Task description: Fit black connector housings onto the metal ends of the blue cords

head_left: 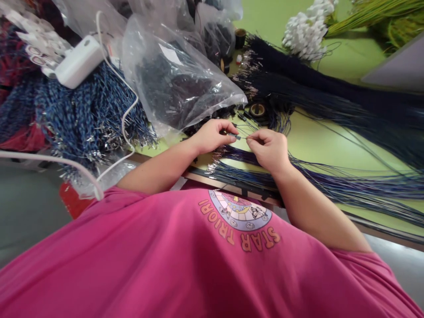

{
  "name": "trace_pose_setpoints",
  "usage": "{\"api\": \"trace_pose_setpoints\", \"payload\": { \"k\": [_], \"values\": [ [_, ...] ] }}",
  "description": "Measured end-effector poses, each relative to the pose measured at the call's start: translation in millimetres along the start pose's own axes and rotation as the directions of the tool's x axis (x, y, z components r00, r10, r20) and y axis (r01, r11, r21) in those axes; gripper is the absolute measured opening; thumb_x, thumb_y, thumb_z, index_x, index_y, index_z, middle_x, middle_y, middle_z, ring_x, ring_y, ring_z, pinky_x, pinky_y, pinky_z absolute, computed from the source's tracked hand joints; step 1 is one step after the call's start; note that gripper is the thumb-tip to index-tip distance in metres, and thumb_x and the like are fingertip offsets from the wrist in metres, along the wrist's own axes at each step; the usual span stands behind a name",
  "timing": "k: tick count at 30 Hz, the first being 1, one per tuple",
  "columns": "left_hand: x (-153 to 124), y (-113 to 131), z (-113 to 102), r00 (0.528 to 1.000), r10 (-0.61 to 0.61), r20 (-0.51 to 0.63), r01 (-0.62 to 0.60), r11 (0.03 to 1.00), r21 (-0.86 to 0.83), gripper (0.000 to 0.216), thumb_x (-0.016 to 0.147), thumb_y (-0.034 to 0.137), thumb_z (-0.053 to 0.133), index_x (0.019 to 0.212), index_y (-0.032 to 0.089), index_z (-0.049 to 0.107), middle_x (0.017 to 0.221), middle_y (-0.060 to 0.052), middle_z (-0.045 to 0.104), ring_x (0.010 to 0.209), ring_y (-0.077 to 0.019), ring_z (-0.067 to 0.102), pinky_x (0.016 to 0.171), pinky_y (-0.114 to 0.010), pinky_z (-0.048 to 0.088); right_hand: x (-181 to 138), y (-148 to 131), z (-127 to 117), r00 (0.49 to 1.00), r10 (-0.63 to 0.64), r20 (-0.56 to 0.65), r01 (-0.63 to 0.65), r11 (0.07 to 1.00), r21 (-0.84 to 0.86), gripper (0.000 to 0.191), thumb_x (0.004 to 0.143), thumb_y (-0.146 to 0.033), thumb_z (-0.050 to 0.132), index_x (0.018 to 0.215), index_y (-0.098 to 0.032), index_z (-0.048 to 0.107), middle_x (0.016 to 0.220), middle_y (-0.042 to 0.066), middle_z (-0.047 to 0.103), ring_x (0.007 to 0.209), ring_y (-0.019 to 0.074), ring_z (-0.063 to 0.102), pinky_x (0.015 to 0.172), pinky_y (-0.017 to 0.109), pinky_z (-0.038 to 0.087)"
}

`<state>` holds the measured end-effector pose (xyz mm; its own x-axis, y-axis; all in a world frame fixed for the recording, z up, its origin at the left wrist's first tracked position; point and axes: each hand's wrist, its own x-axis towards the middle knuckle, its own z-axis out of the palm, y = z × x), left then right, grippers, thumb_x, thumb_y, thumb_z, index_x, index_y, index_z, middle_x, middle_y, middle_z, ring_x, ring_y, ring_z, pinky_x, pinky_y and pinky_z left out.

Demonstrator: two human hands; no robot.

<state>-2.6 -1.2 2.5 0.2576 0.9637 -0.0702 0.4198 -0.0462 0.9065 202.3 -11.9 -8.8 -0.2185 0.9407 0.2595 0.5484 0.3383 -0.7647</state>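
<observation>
Near the tabletop (311,141) edge, left hand (212,136) pinches a small connector (237,137); right hand (270,148) fingers (252,138) clamp its thin wire (247,130).

Left side: blocked by a clear plastic bag (179,84) of dark parts and a heap of blue twisted cords (89,115), just beside the left hand (212,134).
Ahead: small spools (257,109) and dark cord bundles (314,84) crowd the tabletop (351,57).
Right: bare green strip beyond the right hand (270,148), between cord bundles.
Near edge: blue cords (331,181) lie across it.

White charger (79,62) atop blue cords (89,119)
</observation>
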Motion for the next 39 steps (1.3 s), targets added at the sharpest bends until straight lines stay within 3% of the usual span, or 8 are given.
{"api": "trace_pose_setpoints", "payload": {
  "k": [7,20,27,31,33,36,39],
  "values": [
    [2,-2,7,1.0,-0.003,-0.001,0.003,0.999,-0.049,0.021,0.066,0.023,0.076,0.084,0.014,0.073,0.085,-0.003,0.073,0.075,-0.0116,0.06,0.079,-0.029,0.047,-1,2,5,0.999,0.024,0.035,-0.025,0.999,0.033,0.012,0.075,-0.021,0.059,0.069,-0.018,0.069,0.067,0.001,0.067,0.065,0.0155,0.059,0.066,0.029,0.044],
    [3,-3,6,0.999,0.011,0.051,-0.014,0.998,0.061,0.019,0.067,0.022,0.075,0.084,0.014,0.075,0.083,-0.003,0.073,0.076,-0.0131,0.062,0.079,-0.03,0.047,-1,-2,5,0.994,0.049,0.097,-0.054,0.997,0.051,0.014,0.074,-0.021,0.058,0.062,-0.017,0.063,0.059,-0.001,0.06,0.06,0.013,0.053,0.061,0.027,0.04],
    [4,-2,6,0.998,-0.036,0.05,0.039,0.997,-0.062,0.021,0.066,0.024,0.076,0.084,0.013,0.073,0.078,-0.002,0.071,0.068,-0.01,0.057,0.07,-0.027,0.046,1,0,6,0.994,0.06,0.09,-0.064,0.997,0.052,0.015,0.077,-0.025,0.059,0.065,-0.017,0.066,0.062,0.0,0.062,0.063,0.0141,0.054,0.064,0.029,0.042],
    [4,-6,3,0.996,-0.086,0.002,0.086,0.983,-0.161,0.023,0.072,0.027,0.072,0.092,0.016,0.071,0.065,0.001,0.061,0.052,-0.0061,0.043,0.053,-0.024,0.036,0,-3,-1,1.0,0.008,-0.016,-0.007,0.997,0.074,0.016,0.08,-0.028,0.063,0.088,-0.018,0.072,0.082,0.003,0.069,0.068,0.0142,0.057,0.066,0.029,0.045],
    [5,-9,1,0.993,-0.117,0.035,0.121,0.97,-0.212,0.024,0.074,0.028,0.07,0.095,0.017,0.07,0.057,0.003,0.053,0.045,-0.0045,0.034,0.047,-0.024,0.027,-2,-5,-5,0.996,-0.047,-0.069,0.052,0.996,0.074,0.017,0.084,-0.029,0.06,0.088,-0.02,0.073,0.085,0.004,0.07,0.072,0.0148,0.059,0.069,0.03,0.046],
    [5,-13,0,0.985,-0.144,0.092,0.164,0.946,-0.281,0.024,0.075,0.026,0.069,0.097,0.017,0.069,0.054,0.005,0.047,0.042,-0.0033,0.028,0.044,-0.022,0.02,-5,-6,-7,0.993,-0.113,-0.027,0.115,0.992,0.053,0.021,0.087,-0.029,0.057,0.078,-0.02,0.073,0.077,0.003,0.07,0.073,0.0161,0.062,0.071,0.031,0.047],
    [5,-12,1,0.98,-0.155,0.124,0.189,0.921,-0.34,0.023,0.074,0.023,0.068,0.096,0.017,0.067,0.059,0.003,0.051,0.041,-0.0024,0.028,0.042,-0.021,0.018,-7,-1,-3,0.989,-0.147,0.024,0.148,0.989,-0.023,0.019,0.084,-0.026,0.058,0.079,-0.02,0.076,0.077,0.003,0.073,0.074,0.0176,0.065,0.071,0.031,0.048]
  ]
}}
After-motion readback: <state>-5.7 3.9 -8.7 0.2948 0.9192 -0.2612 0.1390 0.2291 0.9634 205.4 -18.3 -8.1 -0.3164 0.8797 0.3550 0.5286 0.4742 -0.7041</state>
